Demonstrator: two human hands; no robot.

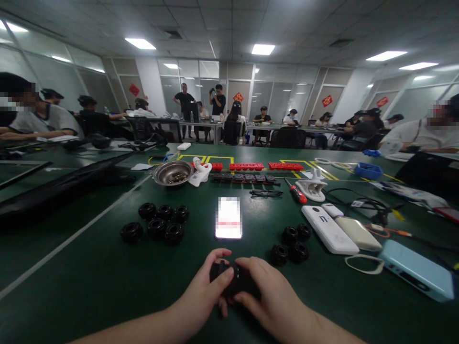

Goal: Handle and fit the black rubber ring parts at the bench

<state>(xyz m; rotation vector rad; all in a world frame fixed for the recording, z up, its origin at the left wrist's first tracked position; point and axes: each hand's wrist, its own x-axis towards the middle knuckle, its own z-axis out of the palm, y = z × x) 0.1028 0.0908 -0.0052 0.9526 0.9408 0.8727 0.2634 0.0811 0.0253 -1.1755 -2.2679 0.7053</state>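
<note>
My left hand (208, 283) and my right hand (269, 282) are closed together around a dark black part (234, 273) just above the green table, near its front edge. My left thumb lies across the top of the part. Fingers hide most of its shape, so its exact kind is unclear. A lit phone (228, 217) lies flat just beyond the hands. On the left is a group of several black ring-like parts (156, 228), each with a central hole. Several similar black parts (298, 251) sit close to my right hand.
A metal bowl (173, 166) with small pieces stands farther back. Red strips (245, 166), a black strip (245, 178) and a screwdriver (298, 194) lie beyond the phone. At right are a white power bank (330, 230) and a light-blue box (418, 270). Other people sit around.
</note>
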